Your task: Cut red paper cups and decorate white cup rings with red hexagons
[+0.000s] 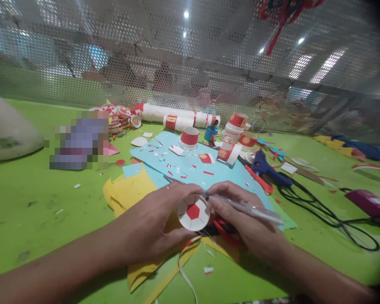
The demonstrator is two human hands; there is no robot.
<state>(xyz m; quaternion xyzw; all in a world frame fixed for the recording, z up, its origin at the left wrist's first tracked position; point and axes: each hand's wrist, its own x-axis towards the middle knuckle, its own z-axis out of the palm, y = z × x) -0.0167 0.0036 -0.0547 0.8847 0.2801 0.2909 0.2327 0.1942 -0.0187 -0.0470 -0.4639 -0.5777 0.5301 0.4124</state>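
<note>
My left hand (pixel 164 211) grips a small round paper piece (pixel 202 217) by its rim. It is white, with a red pentagon in the middle and thin dark lines running out to the edge. My right hand (pixel 237 211) is closed on a clear pen (pixel 250 207), whose tip end is near the top of the disc. The right fingertips are close to the disc's right edge; whether they touch it I cannot tell. Below my right hand, partly hidden, is a red-handled tool (pixel 226 236). Yellow paper (pixel 129 190) lies beneath my left hand.
Light blue paper (pixel 221 169) with red and white scraps covers the middle of the green table (pixel 34 211). Paper cups (pixel 189 138), a blue bottle (pixel 211 131) and a blue glue gun (pixel 266 166) stand or lie beyond my hands. A black cord (pixel 323 211) loops at right.
</note>
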